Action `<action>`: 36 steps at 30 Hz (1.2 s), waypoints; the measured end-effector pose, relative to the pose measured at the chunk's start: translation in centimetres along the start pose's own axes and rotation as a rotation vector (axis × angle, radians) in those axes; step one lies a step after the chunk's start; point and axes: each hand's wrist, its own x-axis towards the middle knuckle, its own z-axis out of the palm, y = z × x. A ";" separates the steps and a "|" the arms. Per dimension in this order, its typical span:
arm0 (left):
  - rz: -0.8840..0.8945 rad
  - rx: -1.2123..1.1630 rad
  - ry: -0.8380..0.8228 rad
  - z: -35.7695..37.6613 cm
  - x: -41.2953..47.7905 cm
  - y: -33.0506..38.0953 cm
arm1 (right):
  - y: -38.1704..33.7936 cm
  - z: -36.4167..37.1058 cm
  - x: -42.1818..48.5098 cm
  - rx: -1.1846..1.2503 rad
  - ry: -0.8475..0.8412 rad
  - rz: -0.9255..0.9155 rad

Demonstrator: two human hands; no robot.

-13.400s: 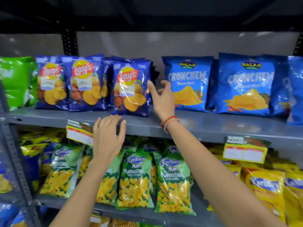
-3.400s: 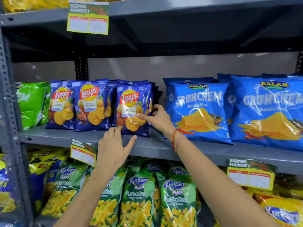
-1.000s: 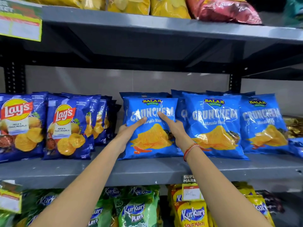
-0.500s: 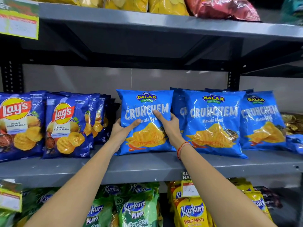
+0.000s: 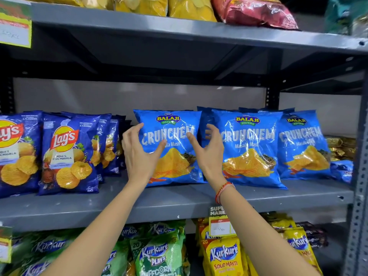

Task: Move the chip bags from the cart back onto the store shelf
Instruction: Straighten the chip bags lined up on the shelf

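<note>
A light blue Crunchem chip bag (image 5: 175, 124) stands upright on the grey middle shelf (image 5: 179, 198), just left of two more Crunchem bags (image 5: 249, 152). My left hand (image 5: 139, 152) is in front of its left edge and my right hand (image 5: 207, 154) is in front of its right edge. Both hands have their fingers spread and thumbs pointing inward over the bag's front. They hold nothing; whether the fingertips touch the bag I cannot tell. The cart is not in view.
Dark blue Lay's bags (image 5: 65, 156) fill the shelf to the left, with a small gap before the Crunchem bag. Green Kurkure bags (image 5: 157, 253) and yellow ones (image 5: 223, 257) sit below. The upper shelf (image 5: 179, 26) overhangs. A perforated upright (image 5: 358, 196) bounds the right side.
Both hands slid up from the bag's lower half to its upper sides and spread their fingers, releasing it. The bag now stands straighter on the shelf.
</note>
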 end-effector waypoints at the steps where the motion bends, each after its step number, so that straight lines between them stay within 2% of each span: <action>1: 0.062 -0.006 -0.004 0.6 -0.2 1.1 | -0.2 -1.0 0.1 -0.023 0.037 -0.034; 5: 0.122 -0.079 -0.239 4.6 -1.5 5.1 | 0.2 -5.9 1.3 -0.131 0.230 -0.129; 7: 0.053 -0.130 -0.386 6.9 -2.3 6.5 | 0.9 -8.6 2.3 -0.226 0.339 -0.136; 9: -0.070 -0.176 -0.510 9.2 -2.9 7.7 | 1.9 -11.0 3.4 -0.298 0.396 -0.061; 12: -0.279 -0.205 -0.616 12.2 -3.1 8.6 | 3.8 -13.5 4.9 -0.292 0.339 0.135; 17: -0.617 -0.333 -0.675 15.4 -2.7 8.6 | 6.2 -14.8 6.2 -0.110 0.125 0.436; 20: -0.694 -0.395 -0.700 16.2 -2.8 8.3 | 7.1 -14.8 6.7 -0.014 0.092 0.518; 25: -0.754 -0.484 -0.657 16.6 -2.8 7.9 | 8.1 -14.7 7.5 -0.020 0.079 0.484; 30: -0.690 -0.591 -0.517 16.7 -3.5 8.7 | 8.1 -14.6 7.8 0.080 0.085 0.387; 36: -0.623 -0.587 -0.398 16.6 -5.1 8.4 | 8.3 -13.9 7.5 0.143 0.036 0.338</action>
